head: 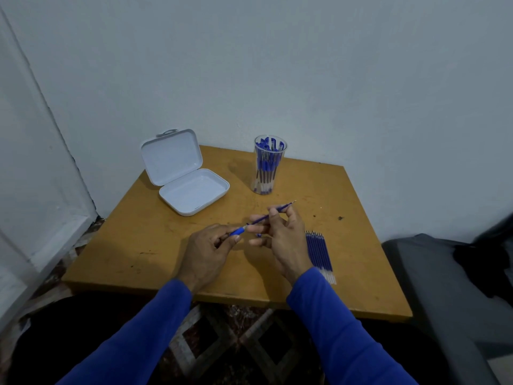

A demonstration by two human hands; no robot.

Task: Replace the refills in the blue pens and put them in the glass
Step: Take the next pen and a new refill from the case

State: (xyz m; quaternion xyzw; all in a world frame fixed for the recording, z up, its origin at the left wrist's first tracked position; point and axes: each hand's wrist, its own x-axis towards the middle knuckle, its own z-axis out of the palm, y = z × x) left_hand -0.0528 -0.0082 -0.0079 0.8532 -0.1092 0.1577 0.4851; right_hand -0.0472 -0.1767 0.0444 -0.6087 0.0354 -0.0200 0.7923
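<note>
The refill (274, 213) in hand is a thin blue rod with a metal tip pointing up and away toward the wall. It lies slantwise between the two hands, just in front of the glass (268, 165). The right hand (280, 240) pinches it near its upper part between thumb and forefinger, so that grip is closed on the refill. The lower end of the refill meets the blue pen (237, 232), of which only the rubbery blue front section shows. The left hand (206, 251) has its fingers curled round that pen body, a grip firmly clasping it. Whether the refill is going in or coming out cannot be told. A small blue piece (258, 235), perhaps the pen's tip cone, sits among the lower fingers of the right hand.

The glass stands behind the hands, toward the wall, and is already crowded with blue pens (266, 162), standing upright. To the right of the glass and nearer the person, partly hidden by the right wrist, a row of refills (320, 251) lies side by side on the surface (347, 218). Left of the glass sits an open white case (188, 182), its lid raised, with nothing visible inside.

By my judgement the work is far along: most pens appear to be in the glass, no loose pens lie waiting, and this pen may be among the last. It has yet to be closed up and dropped in the glass.
</note>
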